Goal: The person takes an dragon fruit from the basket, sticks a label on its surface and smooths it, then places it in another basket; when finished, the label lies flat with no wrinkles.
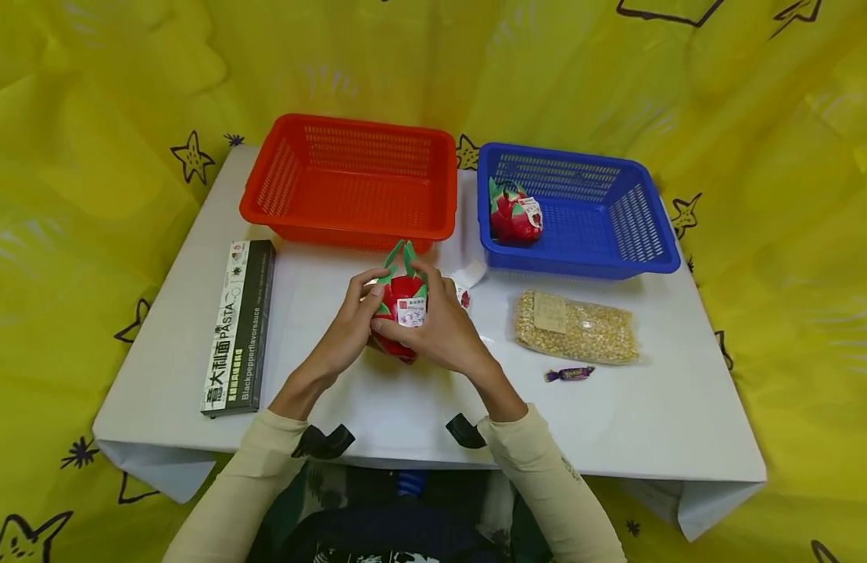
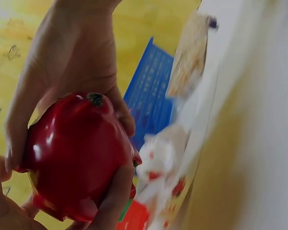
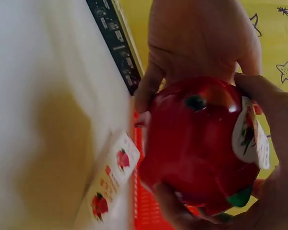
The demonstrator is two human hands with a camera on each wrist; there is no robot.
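Observation:
Above the middle of the table, both hands hold a glossy plastic dragon fruit [image 1: 407, 291] with green leaf tips and a white label. My left hand [image 1: 345, 328] grips it from the left, fingers curved around its side. From the right, my right hand [image 1: 443, 324] holds it, thumb across the front below the label. In the left wrist view its smooth red surface [image 2: 81, 153] shows a dark green stub, and in the right wrist view its red side [image 3: 192, 148] sits between both hands' fingers. A white card [image 3: 113, 177] with red fruit pictures lies on the table, partly hidden behind my right hand.
A red basket [image 1: 349, 234] stands at the back left. The blue basket [image 1: 581, 266] at back right contains another dragon fruit [image 1: 514, 217]. A pasta box [image 1: 238, 328] lies at left; a bag of corn kernels [image 1: 577, 328] and a purple-wrapped candy [image 1: 570, 374] lie at right.

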